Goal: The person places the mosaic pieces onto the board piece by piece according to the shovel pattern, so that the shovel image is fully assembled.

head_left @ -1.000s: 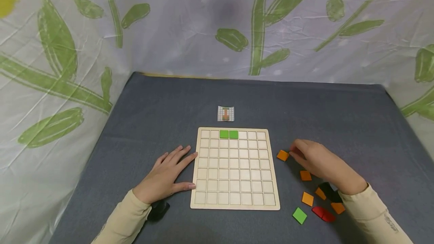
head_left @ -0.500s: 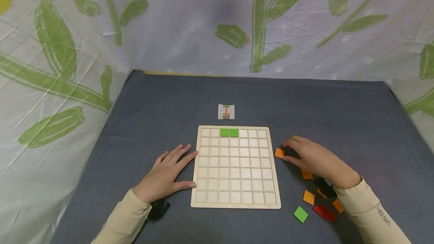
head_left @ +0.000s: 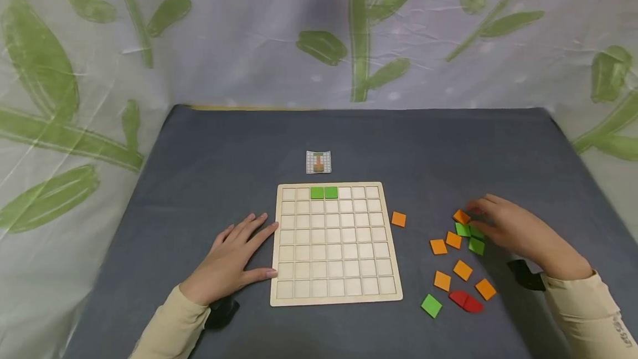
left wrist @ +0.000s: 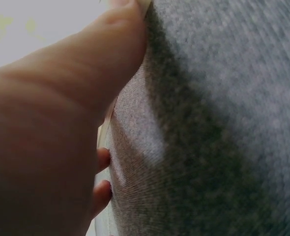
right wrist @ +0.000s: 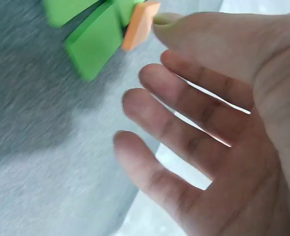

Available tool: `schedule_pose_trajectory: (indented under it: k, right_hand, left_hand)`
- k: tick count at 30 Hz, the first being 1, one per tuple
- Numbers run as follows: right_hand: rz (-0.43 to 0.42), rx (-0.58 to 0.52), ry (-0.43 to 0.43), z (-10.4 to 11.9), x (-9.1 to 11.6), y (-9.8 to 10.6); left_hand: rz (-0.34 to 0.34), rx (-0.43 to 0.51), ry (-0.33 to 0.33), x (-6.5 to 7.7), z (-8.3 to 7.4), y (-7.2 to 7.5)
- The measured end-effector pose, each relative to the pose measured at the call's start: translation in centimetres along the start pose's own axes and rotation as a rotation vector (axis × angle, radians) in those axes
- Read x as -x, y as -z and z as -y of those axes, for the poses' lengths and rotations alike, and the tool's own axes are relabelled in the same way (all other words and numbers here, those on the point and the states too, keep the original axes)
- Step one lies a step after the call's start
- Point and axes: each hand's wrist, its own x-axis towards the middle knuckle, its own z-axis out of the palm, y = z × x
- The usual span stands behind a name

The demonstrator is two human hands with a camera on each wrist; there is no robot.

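My left hand (head_left: 231,259) lies spread at the left edge of the wooden grid board (head_left: 336,301), fingertips and thumb touching its rim. Two green tiles (head_left: 317,193) sit side by side in the board's top row. My right hand (head_left: 515,234) hovers at the pile right of the board, fingers loosely bent. In the right wrist view its thumb tip is at the edge of a tilted orange tile (right wrist: 140,25), with green tiles (right wrist: 95,42) beside it; no finger visibly grips the tile. Another orange tile (head_left: 399,219) lies alone just right of the board.
Several loose orange tiles (head_left: 462,270) are scattered on the dark cloth (head_left: 239,154). Red pieces (head_left: 466,301) and a green tile (head_left: 431,306) lie nearest the front. Behind the board is a small printed pattern card (head_left: 318,162). A flowered curtain (head_left: 249,32) hangs beyond the table.
The lone orange tile slid slightly left toward the board under my right hand. That hand then moved right to the green and orange pile, uncovering tiles. My left hand stayed; the head view shifted.
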Motion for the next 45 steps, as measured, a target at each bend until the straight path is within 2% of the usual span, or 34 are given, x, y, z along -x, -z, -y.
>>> schedule_pose_trajectory:
  k: [4,12,16,26,30,37,45]
  right_hand:
    - [-0.013,-0.008,0.006,-0.6,0.5,-0.2]
    - [0.008,-0.047,-0.054,-0.3,0.6,-0.8]
    - [-0.025,-0.023,-0.04,-0.1,0.4,-1.2]
    - [-0.035,-0.012,-0.019,0.1,-0.7,-1.5]
    - [-0.076,-0.013,0.013,0.5,-1.1,-1.5]
    - [-0.227,-0.012,0.146,2.3,-2.7,-0.8]
    - [-0.223,-0.016,0.226,5.0,-5.3,0.3]
  left_hand:
    - [0.003,-0.004,0.009,0.2,0.1,0.0]
    - [-0.014,-0.018,0.001,0.0,-0.2,0.1]
    - [-0.024,-0.022,-0.015,0.0,-0.4,0.2]
    - [-0.03,-0.019,-0.03,0.0,-0.4,0.5]
    - [-0.026,-0.018,-0.026,0.0,-0.4,0.4]
    - [-0.027,-0.011,-0.028,0.2,-0.1,0.4]
    - [-0.021,-0.026,-0.025,0.2,0.1,0.2]
